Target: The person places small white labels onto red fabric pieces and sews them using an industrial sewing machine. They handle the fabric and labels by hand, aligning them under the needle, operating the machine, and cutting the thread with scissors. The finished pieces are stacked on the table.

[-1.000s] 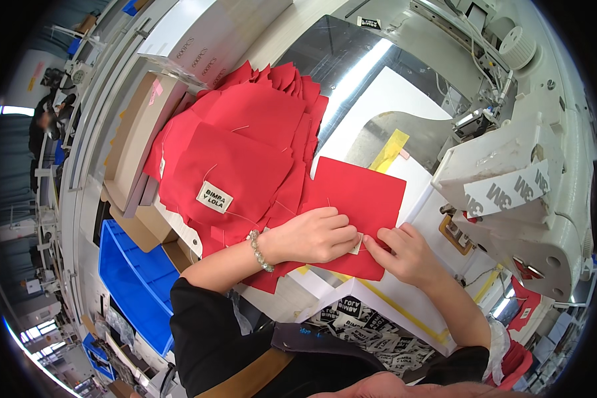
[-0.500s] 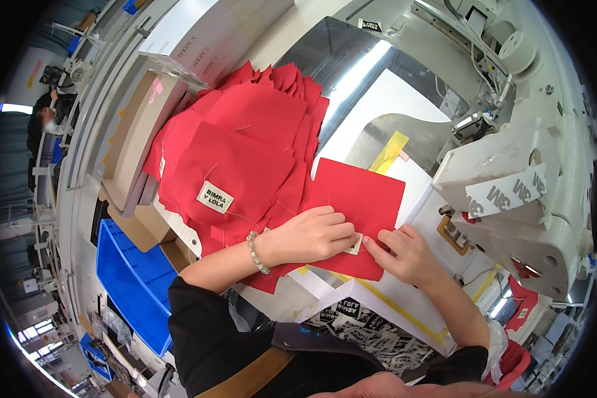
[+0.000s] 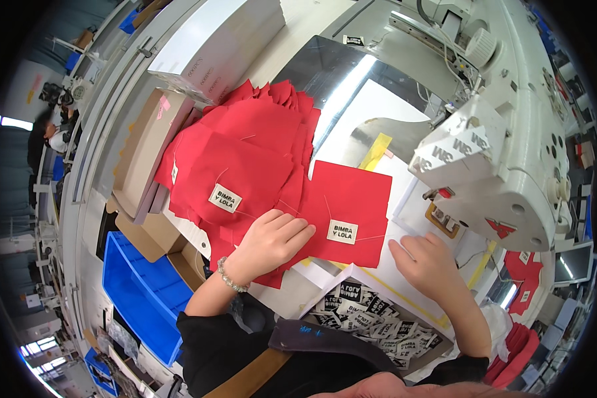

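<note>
The left hand point(image 3: 272, 240) is laid palm down on the left edge of a flat red fabric piece point(image 3: 348, 199), its fingers loosely extended and pressed against the cloth without anything being gripped; a beaded bracelet point(image 3: 230, 277) is worn at the wrist. The right hand point(image 3: 426, 260) is rested flat and released on the pale worktop point(image 3: 404, 292), just beside the lower right corner of the red piece at about 4 o'clock from it, with nothing held.

The red fabric piece is spread near the middle of the view, and a small white rectangular label with dark lettering point(image 3: 342, 231) is seen on its lower part, between the two hands. At 9 o'clock from it a heap of similar red pieces point(image 3: 245, 152) is piled, the top one carrying another white label point(image 3: 225, 198). At 6 o'clock an open box of loose black and white labels point(image 3: 371, 318) is placed. A strip of yellow tape point(image 3: 376, 151) is stuck to the metal plate at 12 o'clock. Flat cardboard packages point(image 3: 146, 149) are stacked at 9 o'clock of the heap, a long white box point(image 3: 215, 46) lies at 11 o'clock, and a blue plastic bin point(image 3: 142, 292) sits at 8 o'clock.

The white sewing machine head point(image 3: 504, 166) at 3 o'clock hides the needle area, and the lower part of the label box is cut off by a dark sleeve
</note>
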